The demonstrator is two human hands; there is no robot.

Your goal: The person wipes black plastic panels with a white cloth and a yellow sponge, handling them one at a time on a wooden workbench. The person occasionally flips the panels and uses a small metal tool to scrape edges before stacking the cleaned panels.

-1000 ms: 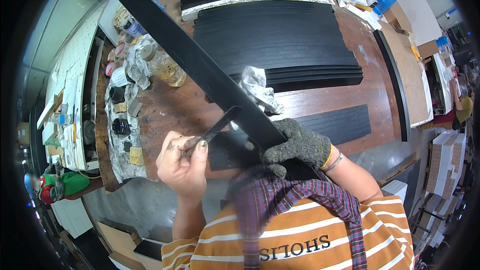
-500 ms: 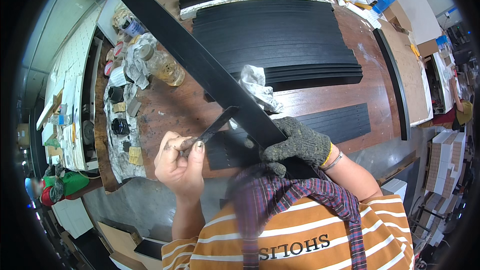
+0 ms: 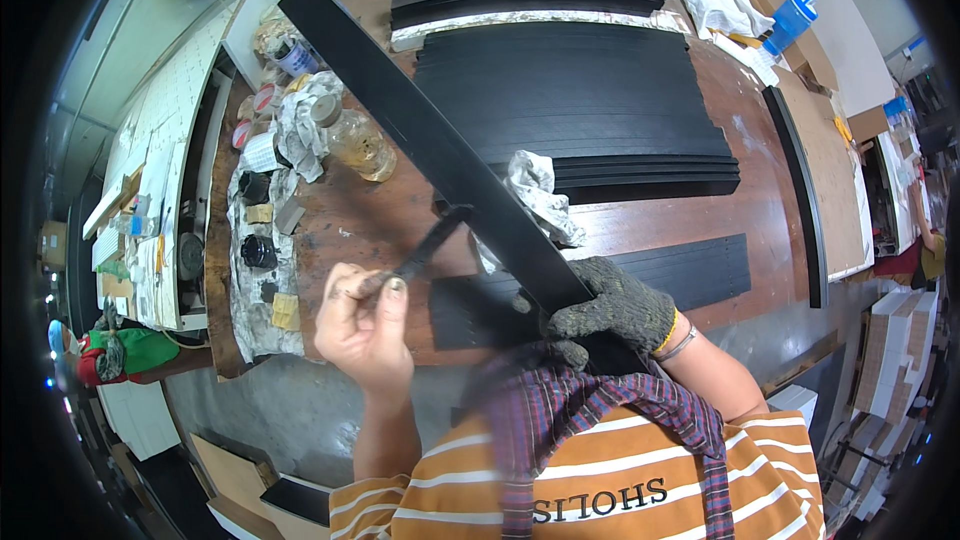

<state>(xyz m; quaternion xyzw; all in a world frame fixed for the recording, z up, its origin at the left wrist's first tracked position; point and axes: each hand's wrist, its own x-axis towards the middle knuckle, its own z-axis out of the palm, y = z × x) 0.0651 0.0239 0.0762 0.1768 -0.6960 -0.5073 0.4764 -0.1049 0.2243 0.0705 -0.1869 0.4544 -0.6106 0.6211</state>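
Observation:
A long black board [image 3: 425, 135] slants from the far left down toward my body. My right hand [image 3: 622, 306], in a dark knitted glove, grips it near its lower end. Pinched between the bare fingers of my left hand [image 3: 362, 320] is a slim black-stained tool [image 3: 430, 245]. Its far tip touches the board's left edge; whether it is a brush or a blade I cannot tell. Behind the board lies a crumpled white rag [image 3: 540, 198]. A flat black panel [image 3: 690, 277] rests on the table beneath my right arm.
Black boards [image 3: 570, 90] lie side by side across the brown table [image 3: 330, 230], with more stacked behind. At left stand a clear bottle [image 3: 360, 145], a dark open jar [image 3: 258, 252] and a yellowish block [image 3: 285, 312]. A blue bottle [image 3: 792, 22] stands far right. Another person [image 3: 125, 355] is at left.
The whole view has shifted, so the table sits slightly lower and further right. Both hands keep their holds, and the tool tip stays at the board's edge, slightly farther up it.

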